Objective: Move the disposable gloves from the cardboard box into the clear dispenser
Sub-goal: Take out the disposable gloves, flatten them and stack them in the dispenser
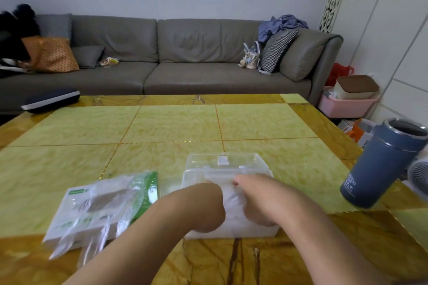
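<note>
Two hands down inside the clear dispenser (228,192), seen from the head camera, pressing a white stack of gloves (234,208) into it. Left hand (208,208) on the left side of the stack, wrist bent, fingers buried in the plastic and hidden. Right hand (257,201) on the right side, fingers curled forward over the far edge of the stack. Cannot tell for certain whether either hand pinches the gloves or only pushes on them; the right looks clamped round the top layers, the left unclear. Dispenser lid tipped up and back behind the hands. Left of the dispenser, just beside it, the cardboard box (81,213) lying flat with a few loose gloves (102,222) draped over it and trailing toward the near table (162,127) edge. Well right of the dispenser, a blue flask (382,164) standing open. Beyond the dispenser, a grey sofa (162,53). Likely step: seating the stack. Best done by pressing evenly on both sides, keeping the pile flat and square to the walls, tucking stray edges below the rim so the lid can shut. Worth steadying the dispenser, since light plastic may slide on the glossy top. Loose gloves on the box left to gather afterwards.
</note>
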Motion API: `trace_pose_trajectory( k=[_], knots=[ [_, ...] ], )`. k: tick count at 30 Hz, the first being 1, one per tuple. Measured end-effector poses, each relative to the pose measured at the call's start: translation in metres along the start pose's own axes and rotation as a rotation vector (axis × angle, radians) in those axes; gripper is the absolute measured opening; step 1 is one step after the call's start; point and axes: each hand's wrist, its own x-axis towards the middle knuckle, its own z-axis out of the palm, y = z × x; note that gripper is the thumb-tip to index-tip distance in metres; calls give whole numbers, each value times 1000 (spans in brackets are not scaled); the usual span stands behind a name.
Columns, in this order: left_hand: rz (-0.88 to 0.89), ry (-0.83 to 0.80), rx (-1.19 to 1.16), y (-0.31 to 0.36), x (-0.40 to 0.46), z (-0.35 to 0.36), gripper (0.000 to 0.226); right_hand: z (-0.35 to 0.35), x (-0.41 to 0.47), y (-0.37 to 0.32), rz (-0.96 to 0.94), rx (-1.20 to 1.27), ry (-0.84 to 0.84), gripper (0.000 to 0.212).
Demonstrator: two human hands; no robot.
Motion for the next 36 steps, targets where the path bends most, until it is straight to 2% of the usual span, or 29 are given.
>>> trace_pose_trajectory(
  k=[3, 4, 8, 12, 14, 16, 17, 18, 20, 21, 23, 27, 30, 32, 33, 34, 36],
  knots=[
    [-63, 50, 56, 2, -13, 3, 50, -3, -12, -4, 7, -46, 117, 54],
    [-73, 87, 42, 1, -19, 5, 53, -3, -14, -6, 12, -82, 157, 49],
    [33, 283, 16, -2, -48, 3, 37, -1, -17, -14, 65, -137, 285, 31],
    [106, 562, -90, -21, -59, 2, 42, 2, -16, -16, 64, -92, 434, 23],
    [3, 706, -211, -48, -55, 5, 33, 3, -19, -21, 50, -39, 529, 24],
    [-140, 828, -234, -83, -47, 11, 18, 2, -20, -27, 34, 36, 606, 25],
    [-227, 807, -220, -102, -40, 17, 23, 3, -21, -30, 29, 70, 633, 26],
    [-311, 718, -202, -118, -35, 23, 33, 4, -20, -32, 25, 100, 660, 25],
    [-385, 574, -266, -140, -28, 33, 40, 7, -18, -36, 8, 136, 706, 23],
    [-377, 586, -331, -144, -26, 36, 33, 8, -15, -37, -1, 137, 715, 22],
    [-328, 728, -394, -149, -25, 38, 12, 11, -12, -42, -5, 132, 716, 22],
    [-235, 865, -536, -155, -27, 30, 14, 14, -4, -46, -17, 170, 756, 24],
    [-39, 880, -934, -153, -44, 14, 9, 14, -1, -44, -126, 328, 811, 30],
    [149, 718, -1429, -145, -62, -1, 11, 13, -2, -44, -269, 507, 809, 31],
    [237, 626, -1646, -142, -68, -5, 13, 12, -4, -45, -350, 631, 771, 26],
    [303, 563, -1766, -139, -72, -6, 15, 10, -7, -46, -424, 775, 686, 22],
    [369, 471, -1825, -134, -76, -4, 17, 5, -14, -48, -568, 1011, 470, 48]
  ],
)
